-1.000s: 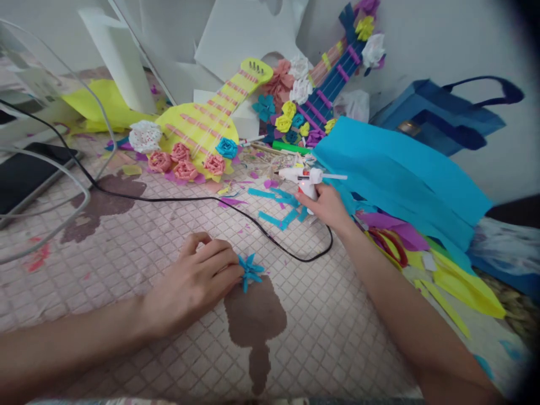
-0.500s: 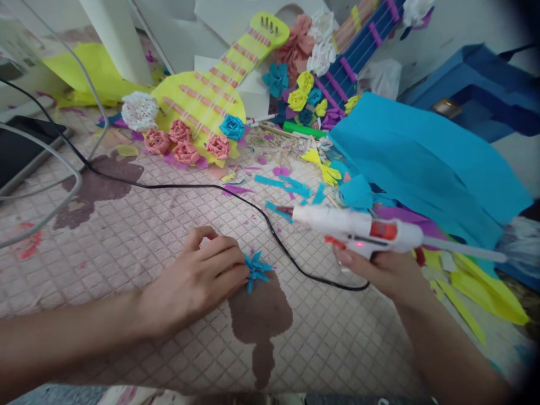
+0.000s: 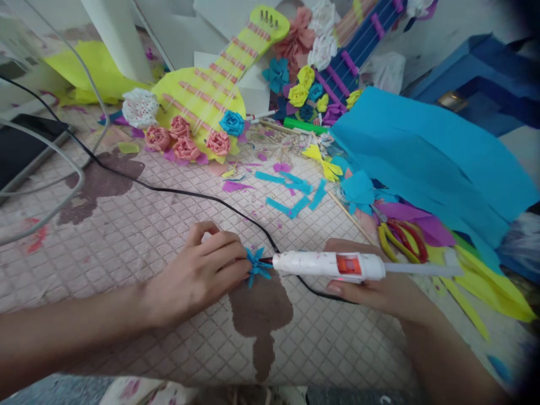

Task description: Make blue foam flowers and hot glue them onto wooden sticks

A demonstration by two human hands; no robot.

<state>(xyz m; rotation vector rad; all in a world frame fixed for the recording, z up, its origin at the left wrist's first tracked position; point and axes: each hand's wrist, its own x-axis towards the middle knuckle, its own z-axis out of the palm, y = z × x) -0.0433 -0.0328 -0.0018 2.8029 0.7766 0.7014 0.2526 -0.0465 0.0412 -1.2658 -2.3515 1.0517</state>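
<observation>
A small blue paper flower (image 3: 259, 268) with pointed petals rests low over the quilted cloth, its left side between the fingers of my left hand (image 3: 211, 270). My right hand (image 3: 367, 287) is wrapped round a white hot glue gun (image 3: 307, 263) with an orange window on top. The gun's dark nozzle points left and reaches the flower's petals; whether it touches them I cannot tell. A clear glue stick (image 3: 426, 269) sticks out of the gun's back end. A black cord (image 3: 202, 196) runs across the cloth under the gun.
A yellow paper guitar (image 3: 202, 101) with paper roses and a blue one (image 3: 337, 73) stand at the back. Blue paper sheets (image 3: 422, 146), pliers (image 3: 405, 242) with red and yellow handles and yellow strips lie at right. Blue scraps (image 3: 280, 207) lie mid-cloth. A phone-like device (image 3: 29, 143) is at left.
My right hand has brought the glue gun left and down, so its nozzle now meets the blue flower in view. The pliers have come into sight. My left hand stays nearly still.
</observation>
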